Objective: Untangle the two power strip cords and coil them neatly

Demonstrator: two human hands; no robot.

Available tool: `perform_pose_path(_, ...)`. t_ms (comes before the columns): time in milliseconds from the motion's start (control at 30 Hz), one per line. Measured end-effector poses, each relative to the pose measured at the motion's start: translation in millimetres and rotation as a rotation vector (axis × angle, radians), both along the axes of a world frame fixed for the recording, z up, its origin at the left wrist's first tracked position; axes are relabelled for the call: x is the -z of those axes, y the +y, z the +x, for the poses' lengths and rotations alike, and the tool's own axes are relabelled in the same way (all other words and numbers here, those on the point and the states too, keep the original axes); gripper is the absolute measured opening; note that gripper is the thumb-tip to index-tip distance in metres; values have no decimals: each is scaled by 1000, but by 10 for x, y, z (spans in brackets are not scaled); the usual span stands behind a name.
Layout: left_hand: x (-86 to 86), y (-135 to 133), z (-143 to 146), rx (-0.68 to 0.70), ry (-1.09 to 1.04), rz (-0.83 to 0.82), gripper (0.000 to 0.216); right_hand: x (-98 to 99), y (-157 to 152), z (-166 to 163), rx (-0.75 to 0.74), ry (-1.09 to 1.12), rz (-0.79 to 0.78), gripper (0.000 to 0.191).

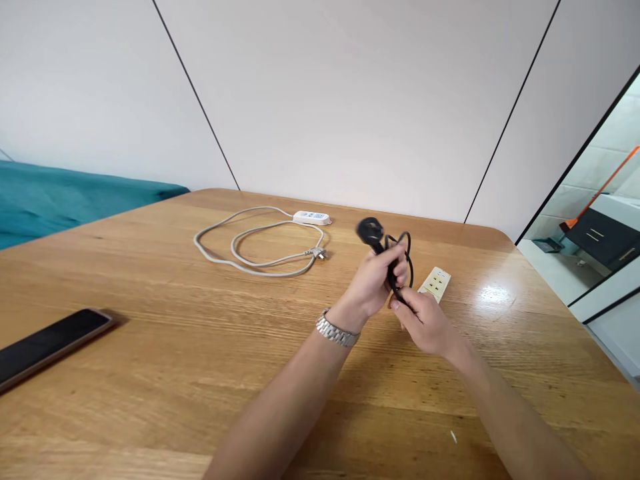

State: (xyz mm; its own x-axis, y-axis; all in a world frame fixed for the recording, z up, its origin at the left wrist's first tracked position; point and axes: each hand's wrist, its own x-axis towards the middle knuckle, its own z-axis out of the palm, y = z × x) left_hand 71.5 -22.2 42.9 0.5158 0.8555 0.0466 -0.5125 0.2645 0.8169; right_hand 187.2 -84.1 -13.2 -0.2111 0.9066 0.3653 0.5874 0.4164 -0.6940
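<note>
A black power cord (411, 257) is bunched in loops above the table, its dark plug (370, 231) sticking up past the fingers. My left hand (373, 283), with a metal watch on the wrist, is closed around the cord just below the plug. Lower and to the right, my right hand (425, 320) pinches the same cord between thumb and fingers. Behind the right hand lies a cream power strip (436, 283) with several sockets, its near end hidden by the hand. Whether the cord joins this strip is hidden.
A white power strip (313, 218) with a coiled grey cable (200, 250) lies farther back; its plug (319, 253) rests on the cable. A phone (50, 343) is at the left. The wooden table (175, 387) meets a white wall. A small white scrap (453, 437) lies near the front.
</note>
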Motion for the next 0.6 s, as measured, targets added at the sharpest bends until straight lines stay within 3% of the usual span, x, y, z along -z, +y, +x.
perform_pose_path(133,-216,-2,-233,-2,-91,-79,37,47,76,53,-76,-76,4,33)
perform_pose_path(333,-337,2,-440,75,-121,-101,40,143,128,97,-51,-331,170,8)
perform_pose_path(433,-364,-27,-493,159,-128,-87,46,234,170,122,-30,-348,218,28)
perform_pose_path(600,-405,-56,-572,276,-124,-92,62,324,241,204,-50,-423,155,71)
